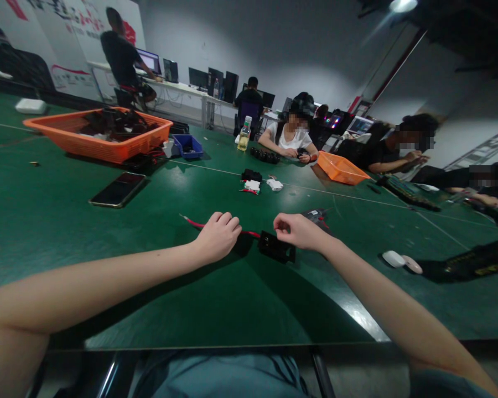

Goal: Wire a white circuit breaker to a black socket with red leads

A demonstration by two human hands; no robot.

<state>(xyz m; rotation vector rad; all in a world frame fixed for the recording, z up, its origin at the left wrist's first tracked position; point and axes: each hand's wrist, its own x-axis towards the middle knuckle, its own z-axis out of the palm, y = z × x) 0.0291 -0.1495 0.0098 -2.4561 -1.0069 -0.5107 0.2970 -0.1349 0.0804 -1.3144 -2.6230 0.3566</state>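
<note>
My left hand (pixel 219 236) is closed round a red wire (pixel 252 234), whose loose end with a bare tip sticks out to the left. The wire's other end runs into a small black plastic housing (pixel 275 247), which lies just above or on the green table. My right hand (pixel 299 230) is curled in a pinch at the housing's upper right edge. Whatever its fingertips hold is too small or hidden to make out. Behind that hand lies a clear bag (pixel 315 216) with dark and red parts inside.
An orange basket (pixel 108 152) heaped with black parts stands at the far left, beside a blue bin (pixel 187 147). A phone (pixel 119 189) lies nearer. Small white parts (pixel 252 186) and a bottle (pixel 244 134) are ahead. Several people sit around, one by another orange basket (pixel 342 168).
</note>
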